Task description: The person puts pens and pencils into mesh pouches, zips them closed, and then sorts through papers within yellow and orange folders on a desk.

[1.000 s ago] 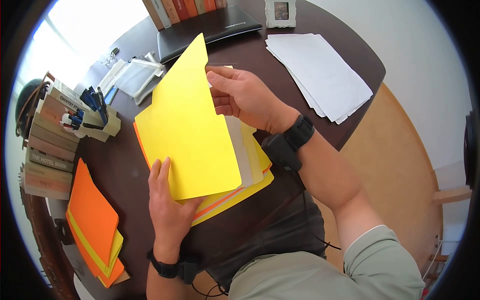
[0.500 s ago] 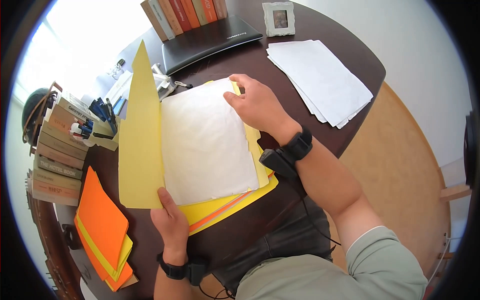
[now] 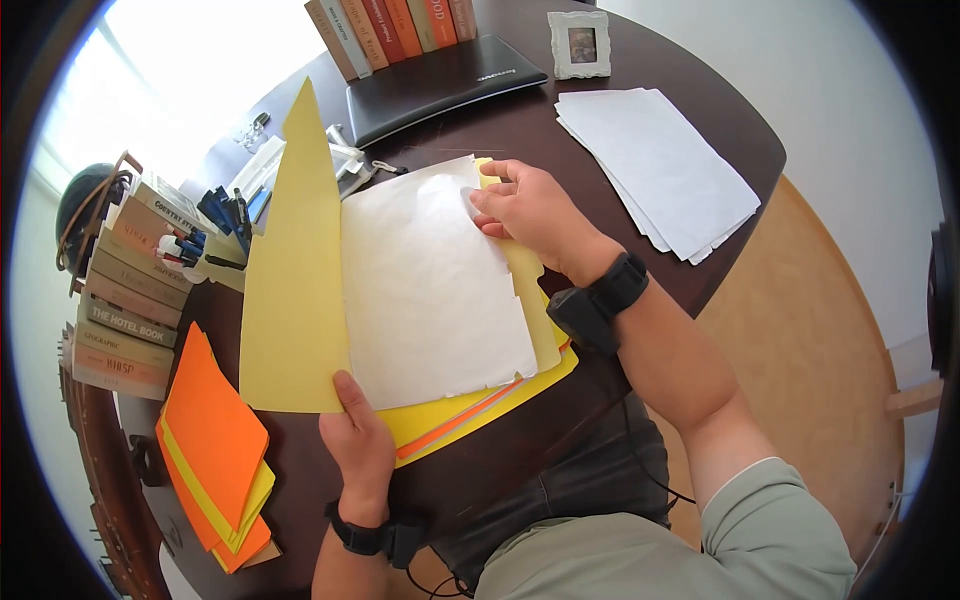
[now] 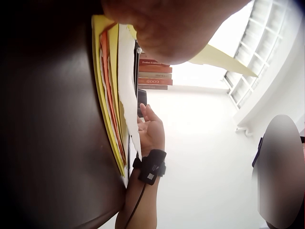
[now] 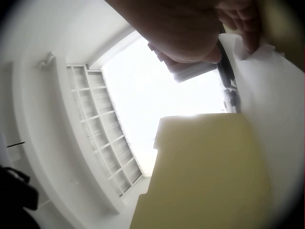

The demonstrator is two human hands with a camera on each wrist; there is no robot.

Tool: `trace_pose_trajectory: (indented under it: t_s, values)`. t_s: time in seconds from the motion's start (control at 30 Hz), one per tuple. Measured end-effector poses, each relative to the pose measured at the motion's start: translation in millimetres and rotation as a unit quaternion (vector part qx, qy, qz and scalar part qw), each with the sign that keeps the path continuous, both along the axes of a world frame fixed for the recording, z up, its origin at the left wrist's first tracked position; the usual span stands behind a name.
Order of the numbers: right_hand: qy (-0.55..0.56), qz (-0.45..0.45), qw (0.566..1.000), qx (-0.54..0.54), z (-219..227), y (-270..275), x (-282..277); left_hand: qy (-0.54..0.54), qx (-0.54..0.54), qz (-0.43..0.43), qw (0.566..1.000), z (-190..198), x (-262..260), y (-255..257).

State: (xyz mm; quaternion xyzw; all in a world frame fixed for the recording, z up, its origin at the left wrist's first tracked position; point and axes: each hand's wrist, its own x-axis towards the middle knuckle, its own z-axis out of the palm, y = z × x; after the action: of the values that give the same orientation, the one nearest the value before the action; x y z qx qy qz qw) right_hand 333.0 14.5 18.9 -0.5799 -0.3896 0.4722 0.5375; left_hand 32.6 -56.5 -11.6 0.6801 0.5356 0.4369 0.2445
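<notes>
A yellow file folder (image 3: 295, 260) lies open on a stack of folders, its cover raised at the left. White paper sheets (image 3: 425, 290) with a ragged edge rest inside it. My left hand (image 3: 358, 440) grips the folder at the bottom of its fold, thumb on top and the other fingers hidden beneath. With thumb and fingers, my right hand (image 3: 530, 210) pinches the upper right edge of the paper, which bends up there in the right wrist view. Under the open folder, more yellow and orange folders (image 3: 470, 425) stick out toward the person.
Orange and yellow folders (image 3: 215, 430) lie at the left, near a row of books (image 3: 125, 325) and a pen holder (image 3: 225, 270). A closed laptop (image 3: 445, 90), more books (image 3: 395, 35) and a picture frame (image 3: 580, 45) stand at the back. Loose white paper (image 3: 660, 170) lies at the right.
The yellow cover has swung open to the left, baring the white paper. My left hand has shifted to the fold, and my right hand has gone from the cover's edge to the paper's edge.
</notes>
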Motion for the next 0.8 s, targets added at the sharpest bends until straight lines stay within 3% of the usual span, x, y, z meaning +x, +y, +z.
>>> trace_pose_trajectory:
  t_s: [0.17,0.33,0.37,0.53,0.63,0.8]
  values:
    - [0.112,-0.007,0.993,-0.026,1,1,-5,0.002,-0.006,0.016,1.000,3,1,-2]
    - [0.023,0.017,0.999,-0.017,2,-2,-5,-0.044,-0.100,0.032,0.994,2,-1,-2]
    - [0.013,0.016,1.000,-0.014,2,-3,-6,-0.059,-0.074,0.027,0.995,-1,0,0]
    - [0.062,0.116,0.990,0.054,2,-14,-12,-0.091,-0.074,0.024,0.993,-10,-5,5]
    - [-0.134,0.117,0.983,0.050,-2,-20,-25,-0.110,-0.078,0.011,0.991,-7,-3,4]
    - [-0.115,0.115,0.982,0.097,3,-60,-34,-0.127,-0.105,0.011,0.986,-6,-3,6]
